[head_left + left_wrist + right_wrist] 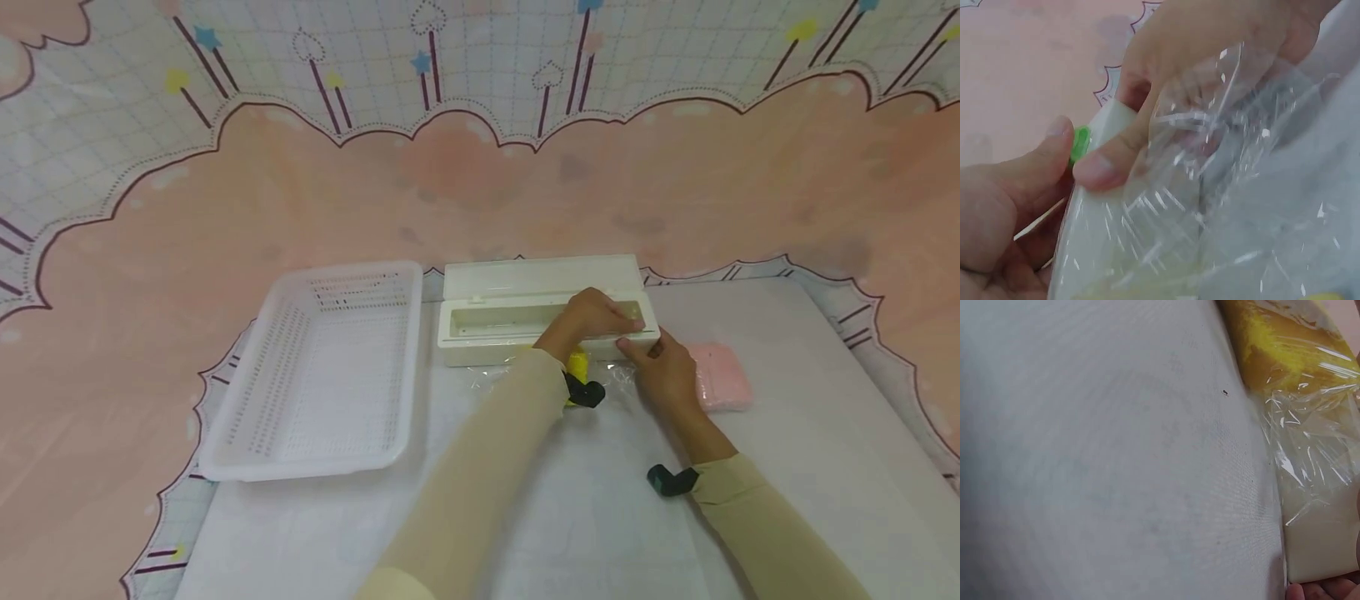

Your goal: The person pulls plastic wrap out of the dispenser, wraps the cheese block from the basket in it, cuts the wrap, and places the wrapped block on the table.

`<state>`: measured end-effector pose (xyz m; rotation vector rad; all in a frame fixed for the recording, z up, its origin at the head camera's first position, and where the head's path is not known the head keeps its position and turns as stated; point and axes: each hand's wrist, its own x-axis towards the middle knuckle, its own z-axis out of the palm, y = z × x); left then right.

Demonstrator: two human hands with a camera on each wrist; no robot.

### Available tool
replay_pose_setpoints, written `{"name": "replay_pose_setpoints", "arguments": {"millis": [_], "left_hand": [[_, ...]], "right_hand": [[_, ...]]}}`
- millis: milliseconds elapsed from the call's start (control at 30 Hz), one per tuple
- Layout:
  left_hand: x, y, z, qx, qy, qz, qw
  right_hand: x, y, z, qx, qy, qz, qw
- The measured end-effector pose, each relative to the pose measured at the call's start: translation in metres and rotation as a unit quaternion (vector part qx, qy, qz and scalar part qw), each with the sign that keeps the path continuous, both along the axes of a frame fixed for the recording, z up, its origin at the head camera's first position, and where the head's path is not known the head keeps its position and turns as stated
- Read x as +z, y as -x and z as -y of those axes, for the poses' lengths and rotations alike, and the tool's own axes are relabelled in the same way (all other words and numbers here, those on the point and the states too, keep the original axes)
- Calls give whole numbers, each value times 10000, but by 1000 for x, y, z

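Note:
A long white box (551,321) stands on the table with its lid raised and a long hollow inside. My left hand (592,321) reaches over its right end; in the left wrist view its thumb pinches a small green slider (1080,144) at the box edge. My right hand (667,371) grips the box's right end, thumb on the front face. Crinkled clear plastic film (1172,206) hangs over the box front. In front of the box lies a yellow thing (1291,350) under clear film, partly hidden by my left wrist in the head view.
A white perforated basket (408,392) stands to the left of the box. To the right of my right hand lies a pink wrapped block (722,377). A white cloth (585,517) covers the table; patterned pink fabric (450,200) hangs behind it.

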<state>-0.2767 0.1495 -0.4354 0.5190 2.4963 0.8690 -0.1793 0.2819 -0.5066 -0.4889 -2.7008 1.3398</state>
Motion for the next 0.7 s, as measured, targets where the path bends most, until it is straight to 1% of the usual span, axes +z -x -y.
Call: {"name": "replay_pose_setpoints", "arguments": {"millis": [67, 167, 267, 300, 367, 400, 467, 567, 700], "left_hand": [[0, 3, 3, -77, -96, 99, 9999], [1, 6, 7, -320, -179, 234, 9991], [-1, 9, 8, -499, -261, 264, 9981], [-1, 9, 8, -503, -335, 299, 9977], [-3, 8, 6, -468, -462, 325, 9973], [-4, 8, 5, -459, -512, 284, 9972], [-5, 6, 3, -318, -567, 297, 9974], [-5, 3, 0, -270, -515, 219, 9981], [-4, 0, 0, -78, -468, 344, 9983]], "right_hand": [[1, 0, 0, -12, 10, -28, 10000], [1, 1, -1, 9, 27, -62, 10000], [1, 1, -2, 19, 46, -69, 10000], [1, 1, -2, 15, 49, -60, 10000], [1, 1, -3, 1, 50, -34, 10000], [1, 0, -3, -9, 50, -20, 10000], [1, 0, -4, -18, 29, 5, 10000], [0, 0, -4, -37, 65, 31, 10000], [0, 0, -3, 4, 137, 20, 9999]]}}
